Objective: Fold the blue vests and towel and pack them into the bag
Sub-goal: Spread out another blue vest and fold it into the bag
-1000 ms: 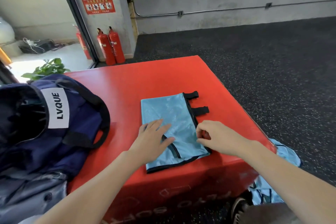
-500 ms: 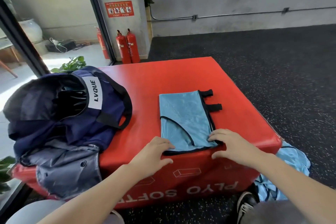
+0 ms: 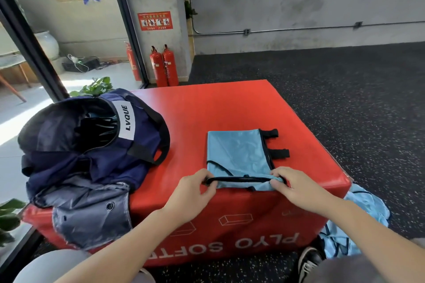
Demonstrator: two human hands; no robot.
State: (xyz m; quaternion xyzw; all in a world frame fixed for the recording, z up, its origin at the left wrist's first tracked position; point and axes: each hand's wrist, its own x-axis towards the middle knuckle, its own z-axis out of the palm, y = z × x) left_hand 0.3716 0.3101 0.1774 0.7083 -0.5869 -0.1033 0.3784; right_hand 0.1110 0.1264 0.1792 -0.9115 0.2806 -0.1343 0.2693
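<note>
Both hands have the near hem of the vest pinched up, ready to fold it away.

At lower centre of the frame, the light-blue mesh vest with black trim (image 3: pixel 239 154) lies flat on the red padded plyo box (image 3: pixel 230 108), its long axis running from the near edge toward the far wall. The left hand (image 3: pixel 193 190) pinches the near-left corner between thumb and curled fingers, and the right hand (image 3: pixel 294 187) pinches the near-right corner the same way, the hem lifted a little between them. The rest of the cloth lies straight beyond the fingers, so the fold looks set to go away from the person. The open navy duffel bag (image 3: pixel 92 145) sits at centre left, nearer the left hand. More crumpled light-blue cloth (image 3: pixel 358 225) lies on the floor at lower right.
</note>
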